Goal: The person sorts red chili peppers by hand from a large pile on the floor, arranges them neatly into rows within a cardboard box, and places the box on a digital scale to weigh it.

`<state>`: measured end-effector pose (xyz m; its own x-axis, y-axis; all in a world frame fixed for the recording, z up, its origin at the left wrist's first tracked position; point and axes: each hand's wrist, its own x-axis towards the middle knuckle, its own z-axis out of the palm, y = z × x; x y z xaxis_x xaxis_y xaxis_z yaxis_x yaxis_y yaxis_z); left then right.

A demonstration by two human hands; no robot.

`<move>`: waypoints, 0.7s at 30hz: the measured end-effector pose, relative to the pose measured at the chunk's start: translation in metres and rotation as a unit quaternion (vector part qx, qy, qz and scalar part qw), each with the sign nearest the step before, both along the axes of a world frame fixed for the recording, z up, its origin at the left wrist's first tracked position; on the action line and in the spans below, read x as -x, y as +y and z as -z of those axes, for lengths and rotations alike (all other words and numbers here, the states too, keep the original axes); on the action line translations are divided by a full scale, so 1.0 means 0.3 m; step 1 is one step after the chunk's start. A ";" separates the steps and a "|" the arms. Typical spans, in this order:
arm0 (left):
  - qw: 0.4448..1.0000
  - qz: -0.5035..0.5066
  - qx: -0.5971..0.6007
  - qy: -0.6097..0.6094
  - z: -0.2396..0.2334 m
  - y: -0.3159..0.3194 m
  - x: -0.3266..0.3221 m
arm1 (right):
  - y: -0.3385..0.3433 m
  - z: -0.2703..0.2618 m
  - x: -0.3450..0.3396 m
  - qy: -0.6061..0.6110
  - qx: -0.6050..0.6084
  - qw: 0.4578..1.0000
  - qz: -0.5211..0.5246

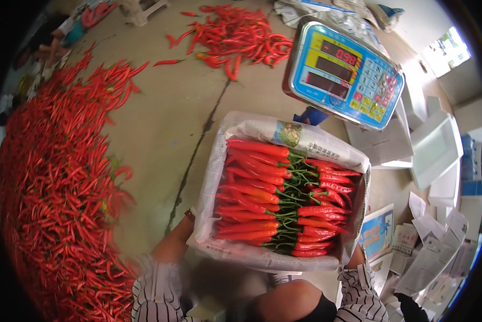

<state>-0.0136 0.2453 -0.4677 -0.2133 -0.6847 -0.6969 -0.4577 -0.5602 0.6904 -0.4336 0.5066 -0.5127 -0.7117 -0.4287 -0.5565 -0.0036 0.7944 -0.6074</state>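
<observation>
A newspaper-lined box (285, 261) lies before me, filled with red chili peppers (249, 195) in two columns, their green stems meeting in the middle. My left forearm, with a beaded bracelet at the wrist, reaches the box's lower left side; my right forearm reaches its lower right side. Both hands are hidden behind the box, so their grip cannot be seen. Just beyond the box's upper right stands a blue digital scale display (345, 74) with lit red digits and a keypad.
A large heap of red chilies (63, 193) covers the floor at left; a smaller pile (237, 36) lies at the top. White foam boxes (436, 149) and loose newspapers (434, 253) are at right. A plastic stool (142, 10) and part of another person (51, 52) show at upper left.
</observation>
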 end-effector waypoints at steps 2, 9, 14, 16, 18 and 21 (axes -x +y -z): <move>1.000 -0.017 0.020 -0.003 -0.024 0.056 -0.032 | -0.041 0.029 0.059 0.016 0.018 0.999 -0.026; 0.993 -0.086 0.071 -0.032 -0.075 0.332 -0.138 | -0.092 0.150 0.219 0.035 0.061 0.992 -0.104; 0.986 -0.141 0.073 -0.053 -0.104 0.526 -0.212 | -0.105 0.195 0.265 0.026 0.070 0.987 -0.140; 0.983 -0.152 0.080 -0.058 -0.111 0.554 -0.230 | -0.136 0.207 0.289 0.023 0.080 0.986 -0.145; 0.981 -0.170 0.066 -0.062 -0.120 0.628 -0.253 | -0.116 0.210 0.300 0.012 0.080 0.986 -0.147; 0.979 -0.182 0.065 -0.064 -0.142 0.653 -0.280 | -0.120 0.179 0.334 -0.009 0.095 0.987 -0.132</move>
